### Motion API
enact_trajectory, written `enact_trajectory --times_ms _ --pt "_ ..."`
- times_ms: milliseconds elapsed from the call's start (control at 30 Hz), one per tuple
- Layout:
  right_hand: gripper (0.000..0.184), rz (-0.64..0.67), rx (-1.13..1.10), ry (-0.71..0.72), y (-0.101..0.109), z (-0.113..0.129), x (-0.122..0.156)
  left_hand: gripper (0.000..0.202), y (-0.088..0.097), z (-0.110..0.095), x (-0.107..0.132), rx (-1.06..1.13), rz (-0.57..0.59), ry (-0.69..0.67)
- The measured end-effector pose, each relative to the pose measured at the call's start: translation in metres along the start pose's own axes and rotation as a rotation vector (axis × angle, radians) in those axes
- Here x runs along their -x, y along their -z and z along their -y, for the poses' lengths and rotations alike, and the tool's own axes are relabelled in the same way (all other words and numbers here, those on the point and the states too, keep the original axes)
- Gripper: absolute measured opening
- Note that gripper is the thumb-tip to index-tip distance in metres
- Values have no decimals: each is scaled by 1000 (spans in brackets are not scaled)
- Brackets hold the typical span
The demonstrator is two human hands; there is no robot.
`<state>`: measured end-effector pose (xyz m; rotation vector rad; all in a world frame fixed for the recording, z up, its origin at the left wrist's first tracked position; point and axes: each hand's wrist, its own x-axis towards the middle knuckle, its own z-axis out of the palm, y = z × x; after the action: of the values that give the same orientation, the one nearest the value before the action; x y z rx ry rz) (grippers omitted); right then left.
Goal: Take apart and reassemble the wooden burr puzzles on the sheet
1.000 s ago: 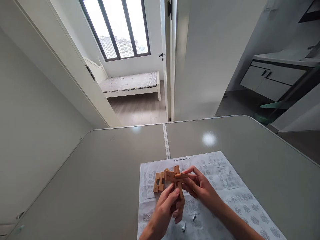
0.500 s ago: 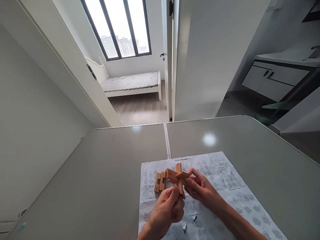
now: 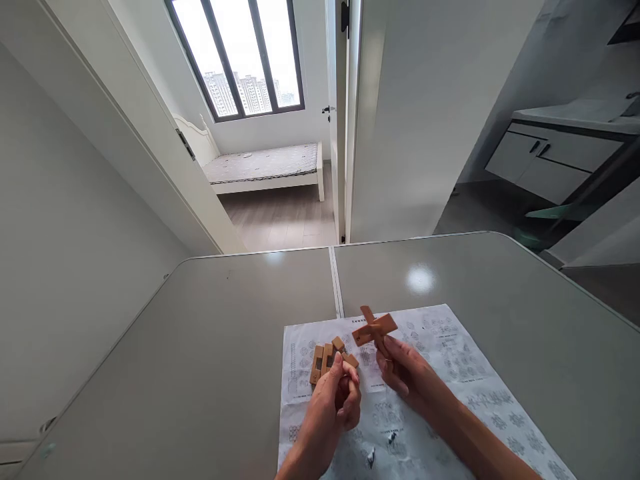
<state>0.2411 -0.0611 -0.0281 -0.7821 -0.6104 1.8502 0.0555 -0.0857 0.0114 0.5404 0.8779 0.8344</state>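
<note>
My right hand (image 3: 407, 370) is closed on a cross-shaped assembly of interlocked wooden puzzle pieces (image 3: 376, 328), gripping its lower end and holding it up above the printed sheet (image 3: 425, 400). To the left, my left hand (image 3: 337, 400) hovers by several loose notched wooden pieces (image 3: 318, 363) on the sheet. Its fingers are curled in towards the thumb, whose tip overlaps the nearest pieces. Whether anything sits between those fingers I cannot tell. One short piece (image 3: 339, 343) lies behind the others.
The sheet, covered in small line drawings, lies on a grey table (image 3: 225, 360) with a seam down its middle. Two small shiny scraps (image 3: 371, 457) rest on the paper near my wrists. Beyond the table edge are a doorway, a bed (image 3: 270, 163) and a cabinet (image 3: 545, 160).
My left hand has let go of the wooden assembly and moved slightly left to the loose pieces. My right hand has raised the assembly up and right, turning it. More loose pieces now show.
</note>
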Motion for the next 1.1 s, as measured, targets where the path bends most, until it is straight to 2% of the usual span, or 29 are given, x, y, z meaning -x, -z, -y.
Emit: enact_trajectory --times_ms 67,167,300,467,633,800,900,967,1033,1100 --pt "39 -120 -65 67 3 3 -3 63 0 0 -1 -4 -10 3" --pt "33 -201 -155 135 9 7 -8 59 0 1 -1 -13 -24 13" --pt "26 -227 -291 193 20 14 -12 56 -2 1 1 -29 -34 19" --pt "26 -235 -430 246 29 21 -14 53 -5 -2 3 -51 -43 8" --pt "26 -257 -439 257 31 25 -15 51 -3 -1 3 -62 -41 5" --pt "34 -282 -292 230 21 24 -13 47 -3 1 1 -76 -26 -22" --pt "36 -274 -103 227 9 19 -8 46 -3 3 0 -125 -6 -36" --pt "37 -223 78 204 2 14 -4 49 -3 4 1 -208 4 -63" --pt "39 -163 257 210 -3 9 0 52 -2 5 3 -357 -14 -148" --pt "40 -82 425 219 -6 3 3 50 -2 5 7 -574 -62 -294"
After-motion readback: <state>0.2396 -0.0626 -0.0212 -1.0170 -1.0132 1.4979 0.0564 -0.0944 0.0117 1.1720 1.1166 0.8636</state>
